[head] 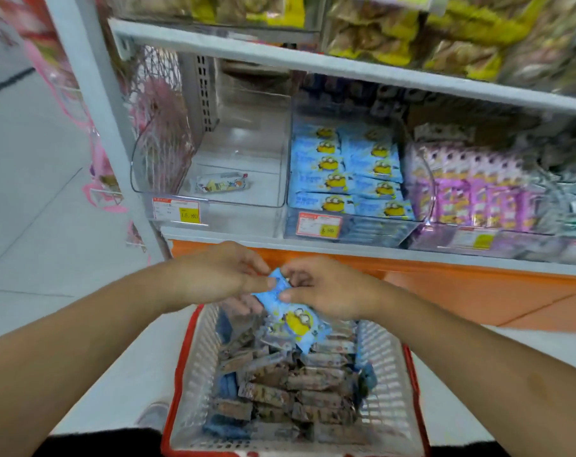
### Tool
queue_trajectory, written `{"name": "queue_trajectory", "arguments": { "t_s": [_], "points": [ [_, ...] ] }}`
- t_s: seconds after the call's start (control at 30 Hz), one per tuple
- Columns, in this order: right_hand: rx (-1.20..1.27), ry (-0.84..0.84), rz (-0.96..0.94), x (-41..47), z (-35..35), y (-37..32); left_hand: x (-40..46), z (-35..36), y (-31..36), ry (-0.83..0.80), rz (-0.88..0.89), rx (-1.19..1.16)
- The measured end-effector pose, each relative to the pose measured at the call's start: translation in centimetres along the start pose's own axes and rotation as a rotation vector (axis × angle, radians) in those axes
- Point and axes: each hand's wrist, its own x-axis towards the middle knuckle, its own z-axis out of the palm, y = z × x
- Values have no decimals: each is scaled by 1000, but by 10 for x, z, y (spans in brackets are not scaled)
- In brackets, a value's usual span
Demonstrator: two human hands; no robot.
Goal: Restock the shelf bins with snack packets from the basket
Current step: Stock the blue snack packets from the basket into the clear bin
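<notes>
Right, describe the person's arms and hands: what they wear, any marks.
Both forearms are bare to the frame's edge: no sleeves show. The left hand and right hand wear no gloves, and no rings, watch or bracelets are visible. The picture is too blurred to tell finer marks.

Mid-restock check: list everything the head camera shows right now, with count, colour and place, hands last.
held packet: one, blue with a yellow cartoon figure, above the basket's far end
basket: one, white mesh with red rim, bottom centre, holding many brownish and a few blue packets
left bin: one, clear, middle shelf, holding a single small packet
middle bin: one, clear, full of blue packets in two rows
right bin: one, clear, holding purple packets
price tags: white and yellow, on the bin fronts; count unclear
upper shelf packets: many, yellow and brown, blurred
left hand: pinches the held packet's top
right hand: pinches the same end
</notes>
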Motion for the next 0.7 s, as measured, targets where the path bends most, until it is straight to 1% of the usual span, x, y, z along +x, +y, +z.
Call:
{"name": "queue_trajectory", "arguments": {
  "t_s": [0.07,0.13,0.17,0.27,0.3,0.37,0.4,0.43,0.53,0.57,0.63,0.7],
  "points": [
    [93,114,11,-23,-22,-12,-4,7,23,4,39,-86],
    [107,217,-8,-45,-41,-20,-4,13,44,40,49,-181],
    [75,255,-28,-55,-49,-20,-2,16,54,72,45,-243],
    [-186,388,-89,-77,-71,-18,3,28,83,181,49,-462],
    [-239,440,-107,-78,-80,-14,6,33,92,215,58,-506],
    [-278,500,-137,-77,-98,-7,16,41,106,280,106,-479],
    [-295,515,-143,-75,-106,-3,24,43,110,312,156,-396],
    [-319,529,-146,-71,-116,1,33,43,114,350,226,-250],
    [-357,547,-125,-59,-144,10,67,33,130,417,426,375],
    [-356,554,-118,-54,-153,14,79,29,137,421,465,535],
    [-327,550,-97,-47,-167,20,103,25,151,418,523,721],
    [-299,560,-75,-41,-176,28,127,24,161,429,546,822]
  ]
}}
